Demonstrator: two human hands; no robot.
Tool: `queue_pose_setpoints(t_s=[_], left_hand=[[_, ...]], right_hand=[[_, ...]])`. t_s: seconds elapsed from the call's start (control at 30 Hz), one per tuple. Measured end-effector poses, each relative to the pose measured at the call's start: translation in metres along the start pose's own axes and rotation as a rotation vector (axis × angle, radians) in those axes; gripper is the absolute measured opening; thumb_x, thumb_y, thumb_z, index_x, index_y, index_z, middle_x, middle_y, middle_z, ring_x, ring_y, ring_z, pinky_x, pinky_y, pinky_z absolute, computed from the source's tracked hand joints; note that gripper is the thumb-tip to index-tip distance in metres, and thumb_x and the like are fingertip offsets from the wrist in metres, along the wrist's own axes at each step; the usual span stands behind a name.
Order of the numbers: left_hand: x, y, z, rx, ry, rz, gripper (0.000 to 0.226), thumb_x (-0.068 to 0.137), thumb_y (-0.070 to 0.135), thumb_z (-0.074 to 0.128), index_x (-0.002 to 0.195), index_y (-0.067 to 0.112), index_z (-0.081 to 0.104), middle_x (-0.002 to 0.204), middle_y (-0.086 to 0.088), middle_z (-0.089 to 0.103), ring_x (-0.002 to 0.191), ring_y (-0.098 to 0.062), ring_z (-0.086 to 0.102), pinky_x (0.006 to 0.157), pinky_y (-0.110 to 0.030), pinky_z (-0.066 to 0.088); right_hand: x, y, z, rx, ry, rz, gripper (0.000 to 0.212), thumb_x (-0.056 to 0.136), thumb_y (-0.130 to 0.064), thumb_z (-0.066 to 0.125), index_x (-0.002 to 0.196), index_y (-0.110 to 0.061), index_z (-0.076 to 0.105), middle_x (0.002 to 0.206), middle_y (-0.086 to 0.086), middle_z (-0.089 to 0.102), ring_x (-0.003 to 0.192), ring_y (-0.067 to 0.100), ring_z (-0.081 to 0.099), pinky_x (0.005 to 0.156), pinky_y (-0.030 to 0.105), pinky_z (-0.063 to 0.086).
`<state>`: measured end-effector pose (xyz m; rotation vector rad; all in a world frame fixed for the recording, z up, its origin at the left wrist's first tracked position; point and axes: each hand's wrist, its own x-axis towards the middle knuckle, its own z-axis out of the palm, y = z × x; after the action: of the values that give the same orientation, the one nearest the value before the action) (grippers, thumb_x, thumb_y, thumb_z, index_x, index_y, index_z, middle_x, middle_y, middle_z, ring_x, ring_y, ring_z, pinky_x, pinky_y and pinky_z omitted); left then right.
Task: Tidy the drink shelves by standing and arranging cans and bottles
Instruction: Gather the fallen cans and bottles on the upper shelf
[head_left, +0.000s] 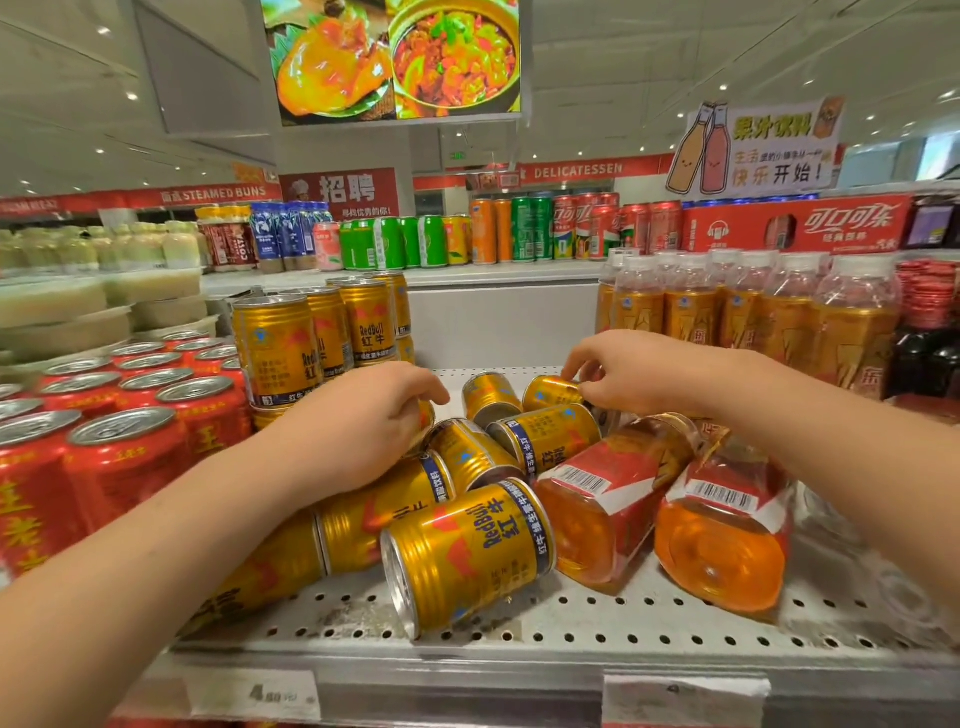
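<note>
Red Bull can lies on its side at rear — right hand pinches it; left hand curls round neighbouring can.

The toppled gold cans are glossy ribbed metal with bare silvery ends; the red cans have the same sheen and dull brushed lids. The lying bottles are clear shiny plastic with glossy film labels. The shelf is matt pale perforated metal, scuffed and grimy
</note>
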<state>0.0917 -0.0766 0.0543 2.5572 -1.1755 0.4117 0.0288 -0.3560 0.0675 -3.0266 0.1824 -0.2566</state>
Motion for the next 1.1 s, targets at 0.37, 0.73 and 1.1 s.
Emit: queue_pose_setpoints(t_s=[0.37, 0.73, 1.1], left_hand=[[-0.006, -0.011, -0.006, 0.051, 0.020, 0.000, 0.032, 0.106, 0.023, 0.041, 0.127, 0.031, 0.064, 0.131, 0.009, 0.059, 0.120, -0.013, 0.056, 0.100, -0.031, 0.046], [0.037, -0.018, 0.000, 0.119, -0.194, 0.053, 0.040, 0.105, 0.030, 0.048, 0.144, 0.033, 0.049, 0.145, 0.003, 0.052, 0.129, -0.020, 0.052, 0.105, -0.038, 0.046], [0.093, -0.027, 0.023, 0.274, -0.393, 0.118, 0.065, 0.097, 0.006, 0.055, 0.151, 0.039, 0.039, 0.150, -0.001, 0.047, 0.132, -0.028, 0.049, 0.106, -0.044, 0.047]], right_hand=[[0.024, -0.004, 0.011, 0.134, 0.057, 0.013, 0.034, 0.096, -0.022, 0.050, 0.127, -0.033, 0.059, 0.120, -0.006, 0.064, 0.086, 0.011, 0.066, 0.068, 0.029, 0.055], [0.043, 0.012, 0.025, 0.202, -0.052, 0.151, 0.059, 0.085, -0.058, 0.069, 0.134, -0.029, 0.053, 0.113, 0.000, 0.068, 0.078, 0.011, 0.069, 0.061, 0.026, 0.055], [0.057, 0.012, 0.022, 0.246, -0.170, 0.124, 0.062, 0.080, -0.061, 0.073, 0.133, -0.036, 0.055, 0.121, -0.004, 0.063, 0.089, 0.006, 0.065, 0.073, 0.023, 0.051]])
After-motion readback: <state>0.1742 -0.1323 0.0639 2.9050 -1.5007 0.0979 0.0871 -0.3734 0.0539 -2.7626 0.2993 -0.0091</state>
